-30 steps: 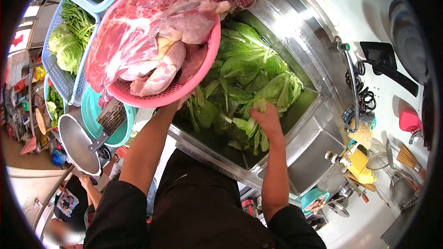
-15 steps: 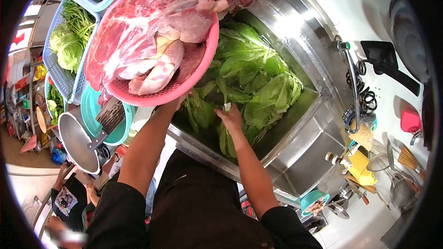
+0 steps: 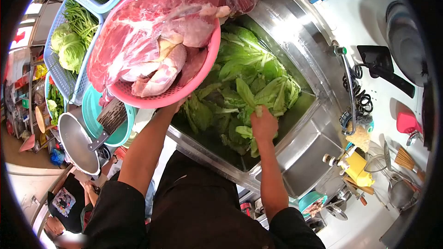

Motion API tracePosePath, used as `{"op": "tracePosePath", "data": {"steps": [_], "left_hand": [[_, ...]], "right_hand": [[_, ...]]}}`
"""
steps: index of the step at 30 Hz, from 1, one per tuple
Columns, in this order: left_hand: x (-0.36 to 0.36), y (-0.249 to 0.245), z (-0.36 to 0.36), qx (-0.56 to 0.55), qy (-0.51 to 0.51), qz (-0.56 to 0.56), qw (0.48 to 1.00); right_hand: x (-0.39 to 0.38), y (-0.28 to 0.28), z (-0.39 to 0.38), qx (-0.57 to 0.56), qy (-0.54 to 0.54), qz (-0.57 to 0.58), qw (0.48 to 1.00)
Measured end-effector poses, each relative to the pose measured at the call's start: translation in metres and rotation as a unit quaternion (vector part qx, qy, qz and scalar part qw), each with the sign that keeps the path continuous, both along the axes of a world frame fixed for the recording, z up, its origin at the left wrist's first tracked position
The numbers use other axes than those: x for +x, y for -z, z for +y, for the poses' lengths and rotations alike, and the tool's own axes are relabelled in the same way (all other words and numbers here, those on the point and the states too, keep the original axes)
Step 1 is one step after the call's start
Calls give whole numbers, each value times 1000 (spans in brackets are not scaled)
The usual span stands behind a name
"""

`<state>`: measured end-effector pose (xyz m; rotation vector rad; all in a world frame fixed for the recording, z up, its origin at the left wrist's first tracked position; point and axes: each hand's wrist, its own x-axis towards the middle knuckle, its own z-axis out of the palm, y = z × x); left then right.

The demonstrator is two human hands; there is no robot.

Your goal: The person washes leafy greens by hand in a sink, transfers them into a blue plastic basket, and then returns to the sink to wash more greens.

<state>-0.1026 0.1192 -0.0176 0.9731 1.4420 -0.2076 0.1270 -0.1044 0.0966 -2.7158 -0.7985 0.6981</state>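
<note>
Leafy greens lie in water in the steel sink basin. My right hand is closed round the stem end of a leafy green, over the basin's lower right part. A pink basket, piled with raw meat and a poultry leg, covers the basin's upper left. The left forearm reaches up beneath this basket; of my left hand only a small part shows at the basket's lower edge, and its fingers are hidden.
On the left stand a blue basket with cabbage, a teal basket with a cleaver across it, and a metal bowl. A faucet rises at the right. Another person is at lower left.
My right hand has moved right and now grips a leafy green. Leaves in the basin have shifted. My left arm has barely moved.
</note>
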Motion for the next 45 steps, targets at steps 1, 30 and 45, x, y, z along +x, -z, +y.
{"op": "tracePosePath", "data": {"steps": [1,30,45], "left_hand": [[-1,-1,0,-1,2,3,1000],[0,10,-7,-6,60,-5,998],[-2,22,-1,-116,84,12,990]], "right_hand": [[5,-8,-1,14,5,-10,1000],[-19,60,40,188,167,365,896],[0,70,84,101,-13,361,927]]}}
